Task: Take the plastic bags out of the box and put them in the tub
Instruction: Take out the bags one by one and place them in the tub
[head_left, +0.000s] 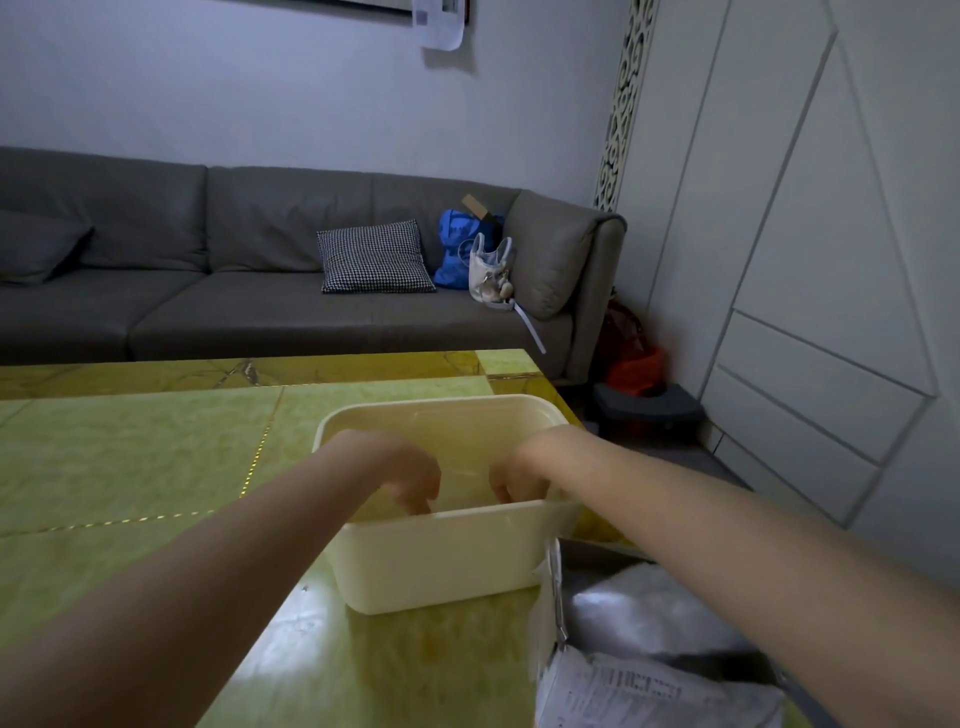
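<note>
At centre frame, both hands reach down into the cream tub (441, 561). Left hand (410, 475) has its fingers curled downward, tips hidden behind the tub's near wall; whether it grips anything cannot be told. Right hand (519, 475) is the same: fingers bent down into the tub, tips out of sight, grasp unclear. The two hands sit near each other, a small gap between them. Bare forearms run in from the lower left and lower right corners. The tub stands on a green-yellow marbled table (130, 467), toward its right edge; its contents are not visible past the wall. Just right of the tub, at lower right of the frame, is the open box (558, 587), with a printed label on its near flap and crumpled greyish plastic bags (639, 608) inside, partly under the right forearm. Beyond the table, across mid frame, a grey sofa (208, 291) carries a houndstooth cushion (374, 255), a blue bag (457, 249) and a white handbag (488, 270). White panelled wall at right.
</note>
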